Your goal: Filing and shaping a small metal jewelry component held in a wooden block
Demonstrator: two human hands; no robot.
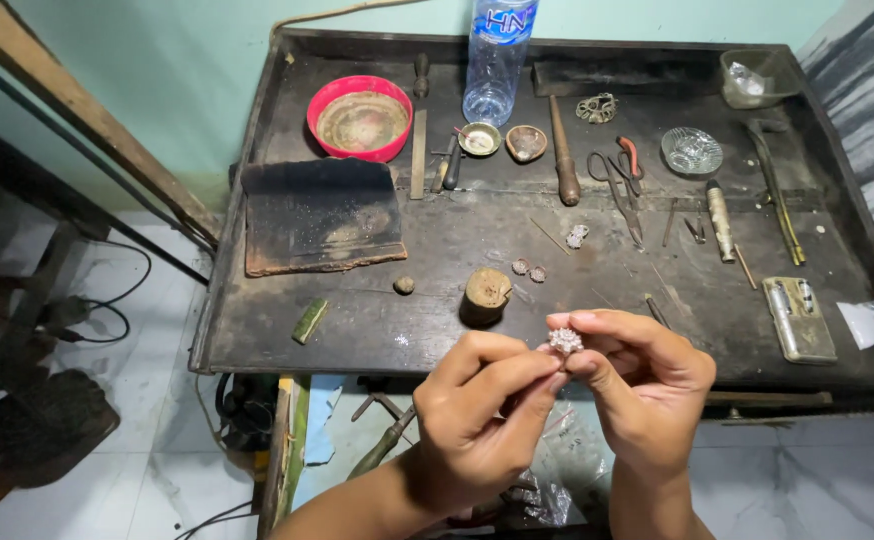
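A small silvery filigree ornament is pinched between the fingertips of both hands, just in front of the near edge of a dark worktable. My left hand grips it from the left with thumb and forefinger. My right hand holds it from the right, fingers curled over it. Three similar small ornaments and a little cluster lie on the table beyond the hands. A short wooden stump stands just past my left hand.
On the table: a red bowl, a clear plastic bottle, a charred block, scissors, pliers, a wooden-handled tool, a glass dish, a metal tin. Cables lie on the tiled floor at left.
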